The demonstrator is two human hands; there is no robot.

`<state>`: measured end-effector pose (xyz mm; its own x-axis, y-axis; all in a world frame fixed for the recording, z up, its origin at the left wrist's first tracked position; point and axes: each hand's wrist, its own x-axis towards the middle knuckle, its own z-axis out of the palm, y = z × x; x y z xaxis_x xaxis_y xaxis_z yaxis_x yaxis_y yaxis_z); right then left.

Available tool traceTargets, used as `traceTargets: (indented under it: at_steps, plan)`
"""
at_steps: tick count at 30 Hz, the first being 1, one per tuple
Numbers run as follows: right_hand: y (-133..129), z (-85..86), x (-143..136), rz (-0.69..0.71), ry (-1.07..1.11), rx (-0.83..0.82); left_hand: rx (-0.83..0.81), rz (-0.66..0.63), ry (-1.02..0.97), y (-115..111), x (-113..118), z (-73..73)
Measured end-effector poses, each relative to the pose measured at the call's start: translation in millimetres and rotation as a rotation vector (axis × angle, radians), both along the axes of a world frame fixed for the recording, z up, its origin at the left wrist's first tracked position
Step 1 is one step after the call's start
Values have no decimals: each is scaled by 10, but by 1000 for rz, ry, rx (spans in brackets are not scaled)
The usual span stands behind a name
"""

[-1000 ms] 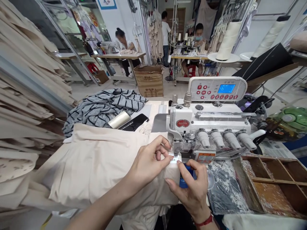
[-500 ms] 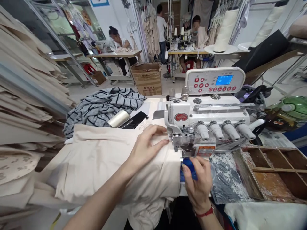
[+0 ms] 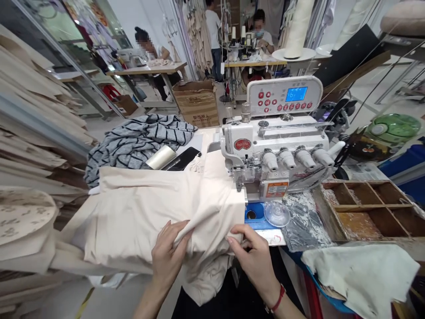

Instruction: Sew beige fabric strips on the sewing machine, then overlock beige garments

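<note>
Cream fabric point(image 3: 133, 208) lies spread over the sewing table, its right end under the presser area of a white overlock sewing machine point(image 3: 279, 137). A fold of it is pinched between the thumb and fingers of my left hand point(image 3: 169, 250), near the front edge. My right hand point(image 3: 255, 254), with a red band at the wrist, closes its thumb and index finger on the cloth's right edge, below the needle area; its other fingertips are partly hidden. Part of the fabric hangs off the front toward my lap.
Behind the cloth are a striped grey fabric point(image 3: 142, 141), a thread cone point(image 3: 160, 157) and a black packet point(image 3: 182, 159). A divided wooden tray point(image 3: 358, 223) sits at right, above a pale cloth point(image 3: 361, 270). Cream garments point(image 3: 29, 155) hang at left. Several people work farther back.
My left hand has come back from beside the needle to the fabric's front part and pinches a fold. My right hand has left the blue part and moved down-left onto the cloth's edge.
</note>
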<state>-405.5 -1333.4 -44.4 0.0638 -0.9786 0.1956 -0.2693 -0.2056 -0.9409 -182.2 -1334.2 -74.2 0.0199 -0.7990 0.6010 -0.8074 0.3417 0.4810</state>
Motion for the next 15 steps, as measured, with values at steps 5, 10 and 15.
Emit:
traceTargets:
  at_steps: [5, 10, 15]
  plan:
    - [490, -345, -50, -368, -7, -255, -40, 20, -28, -29, -8, 35]
    - [793, -751, -157, -412, 98, -153, -115, 44, -118, -10, -63, -17]
    - [635, -937, 167, -359, 22, -1, -135, 55, -138, 10, -90, -27]
